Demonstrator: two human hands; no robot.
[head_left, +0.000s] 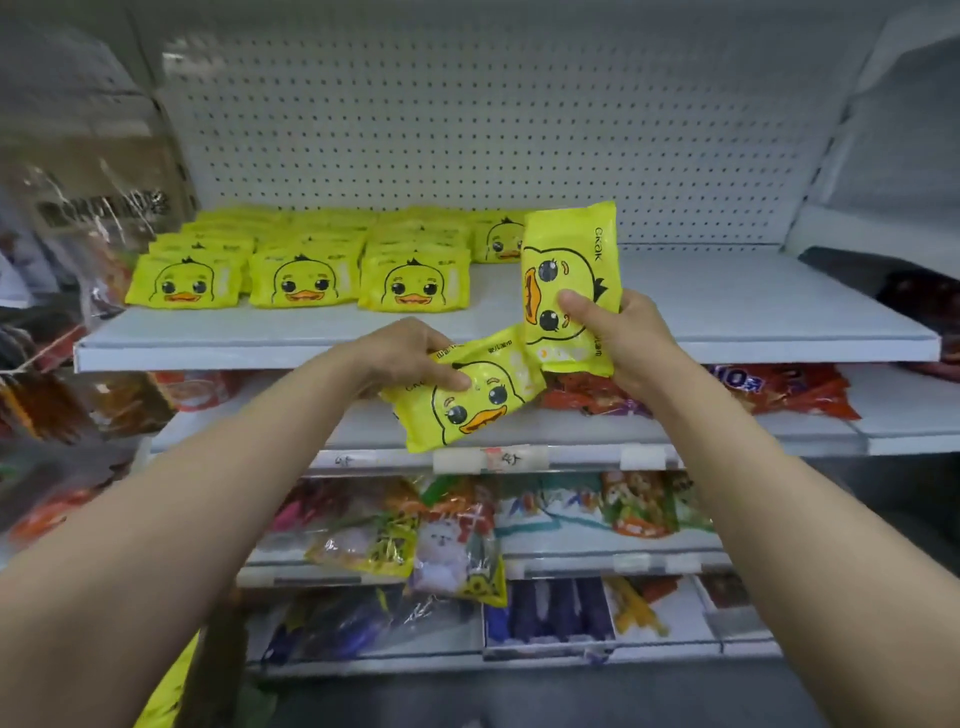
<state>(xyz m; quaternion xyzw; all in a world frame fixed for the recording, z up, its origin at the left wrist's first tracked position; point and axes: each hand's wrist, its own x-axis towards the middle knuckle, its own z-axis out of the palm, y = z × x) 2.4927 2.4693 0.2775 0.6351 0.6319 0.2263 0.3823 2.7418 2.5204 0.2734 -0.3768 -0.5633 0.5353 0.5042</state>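
The shelf (727, 317) carries rows (301, 280) of yellow duck packs on its left half. In front of its edge are two more: the upright pack (566, 249), clamped between the right hand's (621, 335) thumb and fingers, and just beside it the tilted pack (483, 405), gripped by the left hand (410, 358).

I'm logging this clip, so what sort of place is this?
Most likely a shop aisle: a white pegboard-backed shelf with rows of yellow duck-face packets, price tags on the shelf edges, and snack bags below.
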